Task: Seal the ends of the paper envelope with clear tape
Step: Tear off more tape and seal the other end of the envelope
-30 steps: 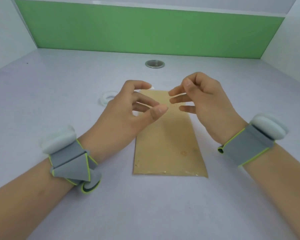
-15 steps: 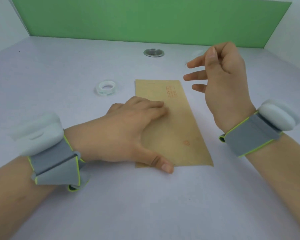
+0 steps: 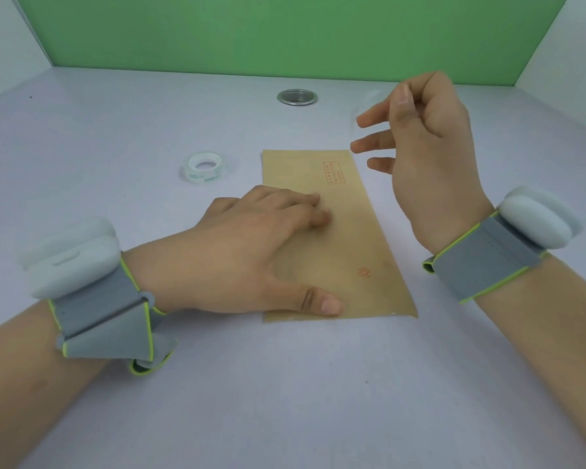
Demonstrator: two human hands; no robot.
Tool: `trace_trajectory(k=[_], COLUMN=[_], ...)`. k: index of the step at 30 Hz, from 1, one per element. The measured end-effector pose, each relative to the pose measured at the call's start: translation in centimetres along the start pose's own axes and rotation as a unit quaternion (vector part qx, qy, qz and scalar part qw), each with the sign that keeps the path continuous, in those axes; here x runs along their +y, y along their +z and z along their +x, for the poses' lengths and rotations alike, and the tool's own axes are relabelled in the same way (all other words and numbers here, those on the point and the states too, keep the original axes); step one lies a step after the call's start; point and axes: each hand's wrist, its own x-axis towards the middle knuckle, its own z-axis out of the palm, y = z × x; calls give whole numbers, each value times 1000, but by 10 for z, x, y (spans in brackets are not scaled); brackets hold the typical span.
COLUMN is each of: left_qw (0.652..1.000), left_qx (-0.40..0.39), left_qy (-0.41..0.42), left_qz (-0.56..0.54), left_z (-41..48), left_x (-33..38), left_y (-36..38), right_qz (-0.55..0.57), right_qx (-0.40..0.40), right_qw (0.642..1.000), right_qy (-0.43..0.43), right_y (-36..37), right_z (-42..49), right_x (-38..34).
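A brown paper envelope (image 3: 349, 238) lies lengthwise on the table, and a shiny band of clear tape runs along its near end. My left hand (image 3: 251, 255) rests flat on its left half, fingers straight, with the thumb near the bottom edge. My right hand (image 3: 423, 147) hovers above the envelope's far right corner. Its thumb and forefinger pinch a faint strip of clear tape (image 3: 364, 106), and the other fingers spread out to the left. A roll of clear tape (image 3: 204, 167) lies left of the envelope's far end.
A round metal grommet (image 3: 297, 97) is set into the pale table (image 3: 285, 384) at the back. A green wall (image 3: 285, 32) closes the far side, with white walls at left and right. Grey bands with white pods wrap both wrists.
My left hand has dropped from in front of me onto the envelope and lies flat. My right hand has lifted up and to the right with the tape strip.
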Motion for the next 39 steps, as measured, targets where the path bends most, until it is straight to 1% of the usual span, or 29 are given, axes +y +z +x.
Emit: trace_trajectory(k=[8,12,15,17,19,20,21,22,23,25,26,27,29,31,33,35,37,39], left_qw=[1000,1000,995,982,958,937,911,879,842,765,739,725,710,703,704,721,748,774], left_qx=[6,16,25,70,157,206,243,263,263,226,207,191,177,177,192,228,272,318], left_qy=[-6,4,2,-13,-31,-45,-62,-75,-86,-91,-84,-75,-61,-55,-55,-62,-65,-72], left_qz=[-17,-22,-96,-173,-239,-277,-328,-391,-464,-596,-636,-657,-679,-687,-681,-651,-602,-543], left_z=[-2,-2,-3,-1,4,6,8,9,11,11,10,10,9,10,9,10,12,13], left_x=[5,5,0,-4,-6,-7,-8,-8,-7,-6,-5,-4,-2,-2,-3,-6,-9,-12], left_y=[3,0,-6,-8,-5,-4,-5,-7,-8,-12,-14,-15,-15,-15,-15,-12,-11,-11], right_qz=[-9,1,55,116,182,206,221,227,228,226,224,223,220,206,179,163,145,82], right_qx=[-15,-29,-48,-75,-117,-140,-163,-185,-203,-235,-247,-255,-264,-259,-243,-222,-206,-191], right_qw=[1000,1000,996,988,971,962,954,948,944,938,936,935,934,939,949,956,963,974], right_qy=[-8,11,46,73,103,114,120,123,124,117,111,107,102,96,93,95,97,89], right_y=[1,1,-2,-5,-8,-8,-8,-8,-8,-7,-6,-6,-4,-4,-4,-5,-4,-3], right_z=[-3,-1,2,4,4,3,3,3,2,1,0,0,-1,-1,-1,-1,-1,-1], right_x=[0,0,-1,-3,-5,-6,-6,-7,-6,-6,-7,-7,-7,-7,-7,-7,-7,-5])
